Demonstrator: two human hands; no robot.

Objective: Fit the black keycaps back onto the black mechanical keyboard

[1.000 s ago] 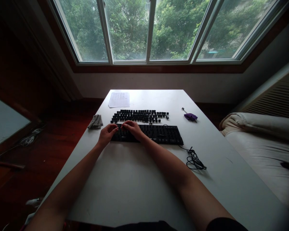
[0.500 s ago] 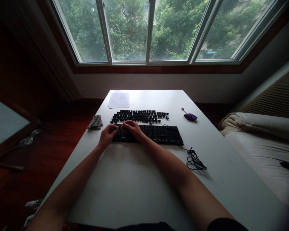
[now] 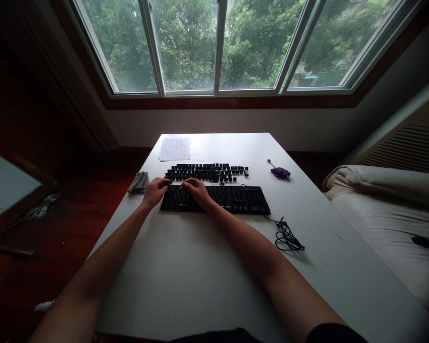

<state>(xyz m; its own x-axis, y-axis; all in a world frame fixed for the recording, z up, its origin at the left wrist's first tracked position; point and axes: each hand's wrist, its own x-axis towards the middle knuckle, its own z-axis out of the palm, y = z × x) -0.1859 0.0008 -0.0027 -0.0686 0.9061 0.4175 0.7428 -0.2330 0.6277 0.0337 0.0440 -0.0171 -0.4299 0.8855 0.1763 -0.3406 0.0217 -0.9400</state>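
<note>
A black keyboard (image 3: 232, 200) lies across the white table, several of its key places looking bare. Behind it, loose black keycaps (image 3: 207, 171) stand in rows. My left hand (image 3: 155, 191) is at the left end of the front row, thumb and fingers closed around a dark keycap (image 3: 168, 181). Over the keyboard's left part, my right hand (image 3: 198, 191) is closed in a pinch. Something small and reddish shows at its fingertips, too small to name.
A grey cloth (image 3: 138, 183) lies left of the keyboard and a printed paper sheet (image 3: 174, 149) farther back. To the right are a purple cloth (image 3: 280, 173) beside a thin brush-like stick (image 3: 270, 163), and a coiled black cable (image 3: 288, 237). A cushioned seat (image 3: 379, 200) borders the table's right side.
My left hand has moved from over the keyboard, near the right hand, back and left to the end of the keycap row. The right hand stays pinched over the keyboard.
</note>
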